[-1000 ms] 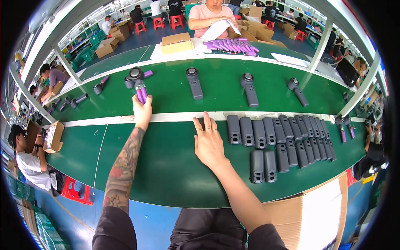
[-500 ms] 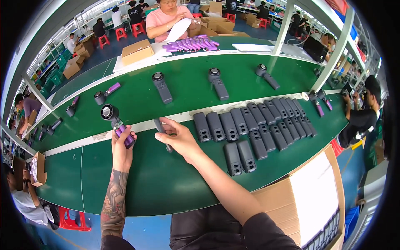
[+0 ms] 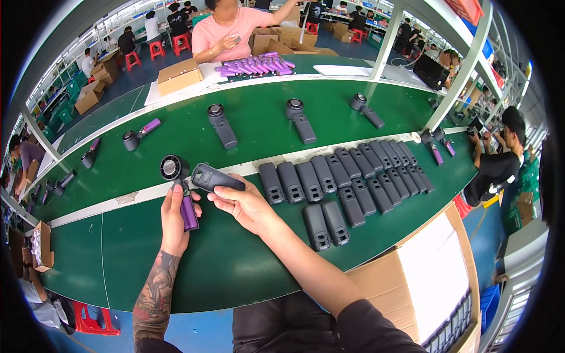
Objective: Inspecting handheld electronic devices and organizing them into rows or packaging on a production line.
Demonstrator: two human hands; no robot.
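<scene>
My left hand [image 3: 171, 220] is closed round the handle of a handheld fan [image 3: 172, 167], whose round dark head points up. The handle is uncovered and shows a purple battery cell [image 3: 188, 213]. Between the fingers and thumb of my right hand [image 3: 250, 207] is a dark grey handle cover [image 3: 216, 178], tilted, its hollow end beside the fan's neck. I cannot tell whether cover and fan touch. To the right, several similar handle covers [image 3: 322, 175] lie in rows on the green table [image 3: 247, 270].
Beyond a white rail, several fans [image 3: 222, 130] lie on a green belt [image 3: 259, 123], some with purple cells exposed. Across it, a person in pink [image 3: 229, 29] stands behind a pile of purple cells [image 3: 256, 65]. A cardboard box [image 3: 382, 276] is near my right arm.
My right hand has turned the handle cover from edge-on to lying sideways and brought it close to the fan. The fan has shifted slightly right and lower. The person opposite has raised an arm.
</scene>
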